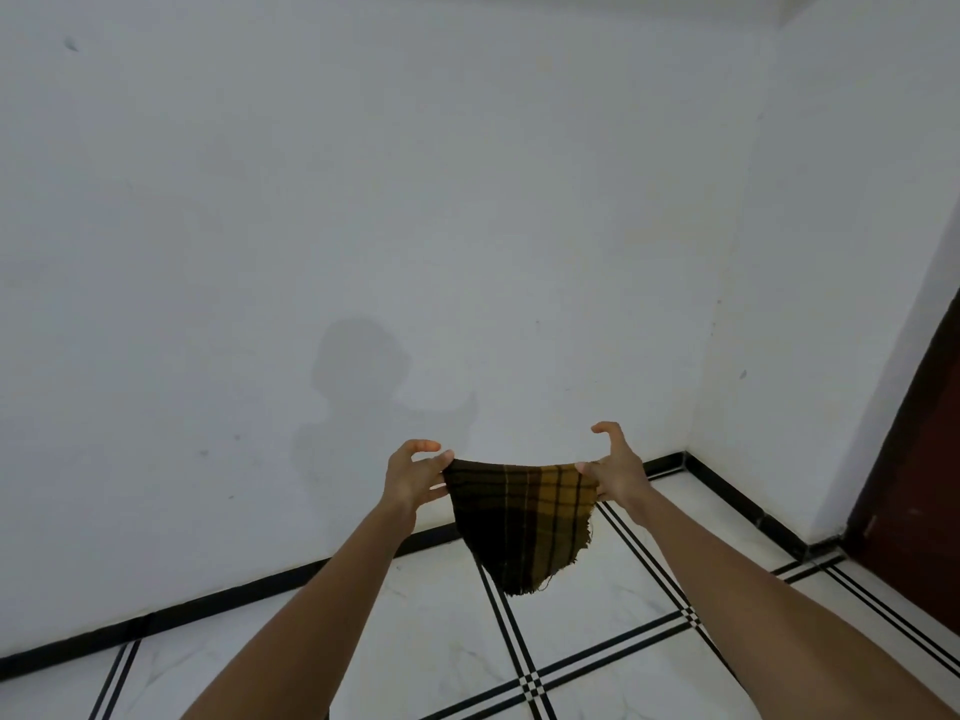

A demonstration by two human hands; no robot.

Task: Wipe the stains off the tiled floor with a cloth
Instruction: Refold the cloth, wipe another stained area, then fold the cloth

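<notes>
Centre of frame, slightly low: plaid cloth (524,517), brown and mustard, frayed along its edges, stretched in the air between two hands. Left hand (413,478) pinches one upper corner, spare fingers spread; right hand (615,467) pinches the other, likewise. Lower frame: tiled floor (441,610), pale marble look with black-striped joints; no stain can be made out. Step judged: readying the cloth, wiping not yet begun. Next move calls for bunching it and lowering it to the tiles.
</notes>
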